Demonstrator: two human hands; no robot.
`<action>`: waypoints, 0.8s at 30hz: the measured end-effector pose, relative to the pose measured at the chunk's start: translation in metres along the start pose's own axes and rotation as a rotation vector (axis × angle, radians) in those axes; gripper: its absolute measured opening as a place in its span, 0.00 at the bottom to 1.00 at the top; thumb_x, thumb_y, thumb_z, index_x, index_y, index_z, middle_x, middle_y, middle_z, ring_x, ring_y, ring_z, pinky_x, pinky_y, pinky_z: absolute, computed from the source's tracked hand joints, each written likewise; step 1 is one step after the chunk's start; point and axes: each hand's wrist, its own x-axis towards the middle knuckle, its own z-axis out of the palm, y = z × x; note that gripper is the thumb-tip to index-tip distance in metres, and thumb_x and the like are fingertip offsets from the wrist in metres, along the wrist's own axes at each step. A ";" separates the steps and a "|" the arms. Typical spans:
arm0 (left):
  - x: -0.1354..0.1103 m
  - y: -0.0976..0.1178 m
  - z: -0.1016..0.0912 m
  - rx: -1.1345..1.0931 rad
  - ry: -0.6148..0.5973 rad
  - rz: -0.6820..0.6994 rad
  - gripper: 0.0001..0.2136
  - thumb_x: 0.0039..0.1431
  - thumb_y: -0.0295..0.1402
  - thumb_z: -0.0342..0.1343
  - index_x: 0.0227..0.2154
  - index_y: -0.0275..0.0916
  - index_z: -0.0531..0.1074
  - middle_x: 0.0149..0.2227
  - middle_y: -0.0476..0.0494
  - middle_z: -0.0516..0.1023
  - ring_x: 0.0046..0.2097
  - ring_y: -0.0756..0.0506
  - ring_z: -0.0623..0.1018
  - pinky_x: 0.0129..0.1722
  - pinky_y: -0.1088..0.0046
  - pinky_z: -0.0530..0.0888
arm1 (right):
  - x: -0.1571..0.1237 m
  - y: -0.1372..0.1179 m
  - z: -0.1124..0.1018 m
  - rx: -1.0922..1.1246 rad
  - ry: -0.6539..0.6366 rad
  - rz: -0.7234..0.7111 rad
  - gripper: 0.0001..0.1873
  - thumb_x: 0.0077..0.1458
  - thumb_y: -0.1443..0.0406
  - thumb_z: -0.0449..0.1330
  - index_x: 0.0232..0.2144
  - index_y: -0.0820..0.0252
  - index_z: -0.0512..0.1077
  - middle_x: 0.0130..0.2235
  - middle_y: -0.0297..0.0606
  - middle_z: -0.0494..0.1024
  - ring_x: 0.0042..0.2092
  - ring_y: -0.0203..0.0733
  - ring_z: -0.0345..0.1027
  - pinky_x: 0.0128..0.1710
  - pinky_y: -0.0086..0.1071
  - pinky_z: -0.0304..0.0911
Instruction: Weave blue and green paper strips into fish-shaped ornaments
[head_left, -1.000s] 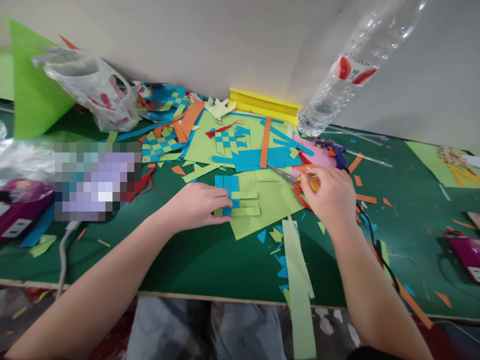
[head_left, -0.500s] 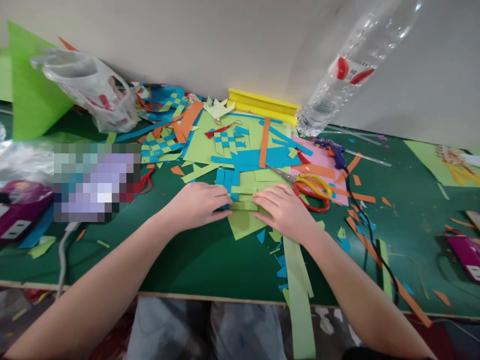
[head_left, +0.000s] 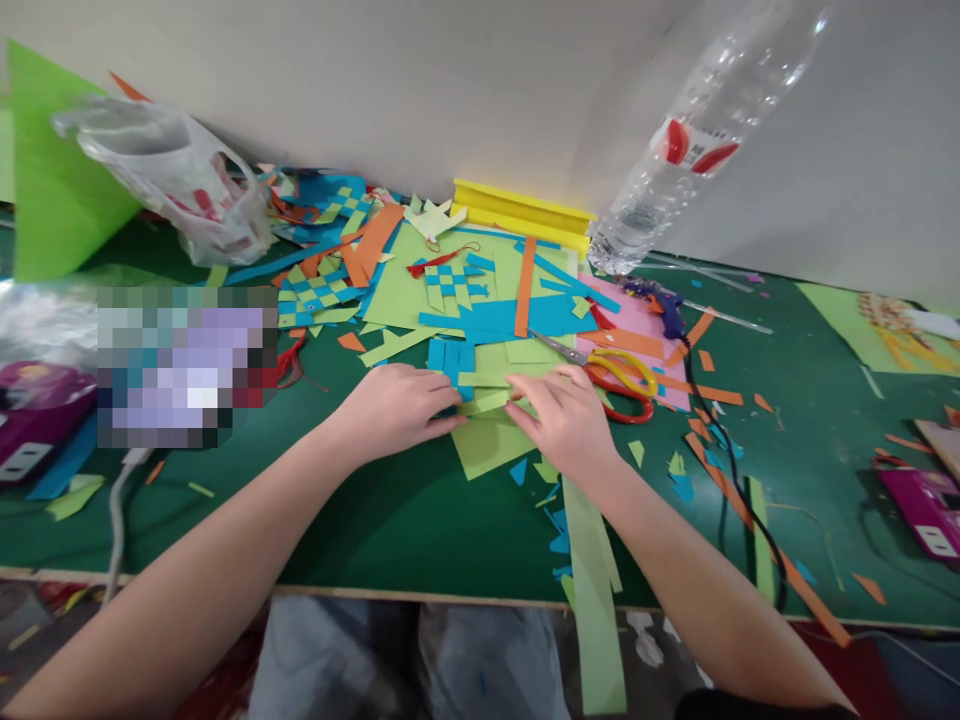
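Observation:
A small weave of blue and light green paper strips (head_left: pixel 466 378) lies on a light green sheet (head_left: pixel 491 440) on the green table (head_left: pixel 420 520). My left hand (head_left: pixel 394 408) presses its fingers flat on the weave's left side. My right hand (head_left: pixel 566 420) pinches a light green strip at the weave's right edge, fingers curled on it. Red and yellow scissors (head_left: pixel 619 378) lie just right of my right hand, untouched.
Finished woven pieces (head_left: pixel 319 292) and paper scraps pile up at the back. A clear plastic bottle (head_left: pixel 675 160) leans against the wall. A plastic bag (head_left: pixel 169 180) sits back left. Long green strips (head_left: pixel 596 590) overhang the front edge. A black cable (head_left: pixel 739 480) runs at right.
My right hand left the scissors, which now lie on the table, and came left to the weave, taking a green strip. My left hand stayed on the weave.

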 end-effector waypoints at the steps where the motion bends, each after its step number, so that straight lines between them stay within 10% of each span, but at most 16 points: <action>1: 0.000 0.000 0.000 0.001 0.009 -0.005 0.14 0.66 0.42 0.49 0.33 0.40 0.75 0.28 0.49 0.78 0.28 0.48 0.77 0.26 0.72 0.65 | -0.001 -0.002 0.002 0.059 0.023 0.044 0.12 0.64 0.66 0.53 0.47 0.59 0.71 0.33 0.37 0.82 0.37 0.42 0.75 0.45 0.42 0.65; 9: -0.004 -0.002 0.001 0.047 0.154 -0.155 0.14 0.66 0.41 0.49 0.46 0.39 0.71 0.24 0.50 0.79 0.24 0.48 0.76 0.22 0.74 0.64 | -0.004 -0.016 0.012 0.310 -0.034 -0.025 0.28 0.65 0.66 0.51 0.65 0.54 0.50 0.50 0.38 0.79 0.53 0.43 0.71 0.52 0.44 0.67; 24: -0.002 0.004 -0.008 0.033 0.230 0.059 0.10 0.66 0.29 0.47 0.43 0.44 0.73 0.43 0.46 0.79 0.39 0.50 0.79 0.33 0.77 0.72 | -0.001 -0.018 0.022 0.230 -0.007 -0.030 0.21 0.64 0.66 0.52 0.59 0.60 0.61 0.45 0.43 0.81 0.45 0.44 0.75 0.51 0.44 0.68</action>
